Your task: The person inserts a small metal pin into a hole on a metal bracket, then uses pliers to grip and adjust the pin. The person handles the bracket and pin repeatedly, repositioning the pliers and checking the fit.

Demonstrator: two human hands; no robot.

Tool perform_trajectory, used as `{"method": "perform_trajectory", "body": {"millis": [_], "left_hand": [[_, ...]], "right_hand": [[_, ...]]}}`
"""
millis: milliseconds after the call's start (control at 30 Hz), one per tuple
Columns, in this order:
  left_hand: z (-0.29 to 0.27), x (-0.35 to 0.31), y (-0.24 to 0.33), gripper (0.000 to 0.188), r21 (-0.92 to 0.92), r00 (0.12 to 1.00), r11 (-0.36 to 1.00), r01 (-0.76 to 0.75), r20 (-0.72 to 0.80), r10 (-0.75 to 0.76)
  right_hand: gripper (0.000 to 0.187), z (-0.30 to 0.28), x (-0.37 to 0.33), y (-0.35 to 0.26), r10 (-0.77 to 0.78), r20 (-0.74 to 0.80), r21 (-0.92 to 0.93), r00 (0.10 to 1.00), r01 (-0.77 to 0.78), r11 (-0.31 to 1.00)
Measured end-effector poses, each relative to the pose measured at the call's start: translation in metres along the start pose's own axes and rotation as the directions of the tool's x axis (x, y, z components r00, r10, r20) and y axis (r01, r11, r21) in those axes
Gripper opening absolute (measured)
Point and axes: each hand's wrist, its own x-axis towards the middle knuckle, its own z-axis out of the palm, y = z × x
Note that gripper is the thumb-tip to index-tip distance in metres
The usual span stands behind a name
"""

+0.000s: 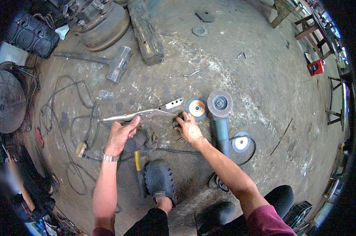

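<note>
The bar [126,117] was smooth, bright metal, pierced at its three-o'clock end, and sat at nine o'clock from the grinder [220,131]. A dark piece [175,124] by the right hand [190,129] was indistinct; whether that grip held it could not be told. The left hand [122,135] grasped the bar, thumb toward two o'clock.

Right of the silver wristband [110,158] are a maroon sleeve [269,221], black trousers [151,225] and a dark perforated clog [159,177].
</note>
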Motion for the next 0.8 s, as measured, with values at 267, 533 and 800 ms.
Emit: {"method": "perform_trajectory", "body": {"millis": [267, 533, 800], "left_hand": [[-0.012, -0.001, -0.005, 0.032, 0.129, 0.992, 0.988, -0.084, -0.083, 0.095], [-0.007, 0.000, -0.009, 0.036, -0.385, 0.996, 0.923, 0.018, -0.073, -0.050], [-0.022, -0.010, -0.015, 0.042, -0.833, 0.905, 0.538, 0.133, 0.323, 0.276]], "right_hand": [[0.032, -0.033, 0.037, -0.019, -0.029, -0.427, 0.272, 0.904, 0.159, 0.949], [0.036, -0.034, 0.069, 0.006, -0.082, -0.259, 0.206, 0.962, 0.138, 0.969], [0.035, -0.038, 0.063, 0.002, -0.068, -0.276, 0.223, 0.959, 0.132, 0.966]]}}
